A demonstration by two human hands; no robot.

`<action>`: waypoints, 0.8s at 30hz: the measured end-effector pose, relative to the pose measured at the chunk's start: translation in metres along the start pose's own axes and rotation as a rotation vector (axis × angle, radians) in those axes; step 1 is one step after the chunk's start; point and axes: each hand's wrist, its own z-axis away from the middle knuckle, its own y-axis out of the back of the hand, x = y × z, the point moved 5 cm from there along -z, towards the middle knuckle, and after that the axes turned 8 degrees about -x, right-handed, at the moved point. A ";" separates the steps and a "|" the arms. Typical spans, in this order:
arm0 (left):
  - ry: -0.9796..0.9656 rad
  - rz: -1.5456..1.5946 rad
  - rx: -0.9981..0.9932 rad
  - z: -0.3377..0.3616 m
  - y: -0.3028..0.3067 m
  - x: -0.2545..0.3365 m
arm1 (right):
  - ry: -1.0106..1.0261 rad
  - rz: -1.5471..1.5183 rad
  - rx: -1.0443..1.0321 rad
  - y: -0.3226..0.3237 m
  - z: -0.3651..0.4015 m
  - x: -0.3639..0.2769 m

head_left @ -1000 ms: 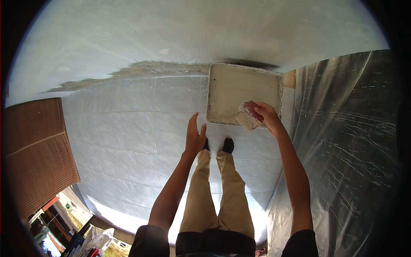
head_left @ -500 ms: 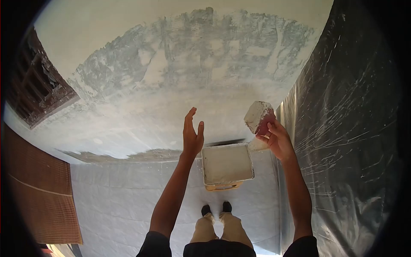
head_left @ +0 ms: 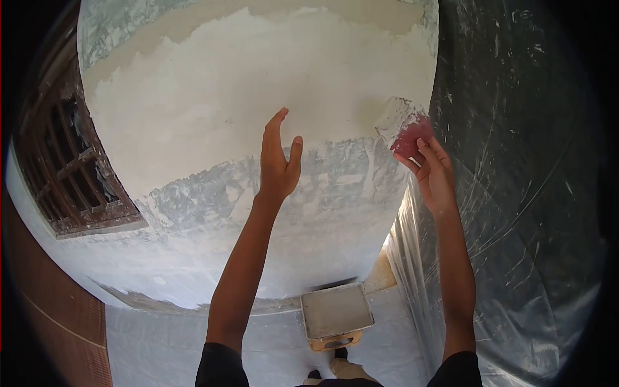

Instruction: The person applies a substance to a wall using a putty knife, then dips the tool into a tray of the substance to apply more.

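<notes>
My right hand [head_left: 435, 171] grips a flat, dark-red putty spreader [head_left: 410, 139] by its lower edge. Pale, wet-looking putty coats the spreader's far half, which overlaps the right side of the wall [head_left: 258, 84] in this view. Raised before the wall, my left hand [head_left: 280, 161] is empty, with its thumb apart from the fingers. Smooth cream filler covers the wall's middle, and a rough grey, patchy band [head_left: 225, 187] runs below it. Down by the wall's foot, a shallow rectangular tray [head_left: 335, 311] of pale putty rests on a yellowish stand [head_left: 335, 342].
A brown wooden window grille [head_left: 77, 168] is set into the wall at left. Splattered plastic sheeting [head_left: 509, 213] hangs along the right side. Pale sheeting [head_left: 167, 342] covers the floor, and a brown woven screen [head_left: 58, 309] stands at lower left.
The view has tilted up, showing more of the upper wall, with the tray lower. Both hands have risen, the right one also moving rightward with the putty spreader still in it.
</notes>
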 end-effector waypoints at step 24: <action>-0.355 -0.430 0.116 -0.152 0.037 -0.019 | 1.123 1.487 0.169 -0.083 -0.164 -0.016</action>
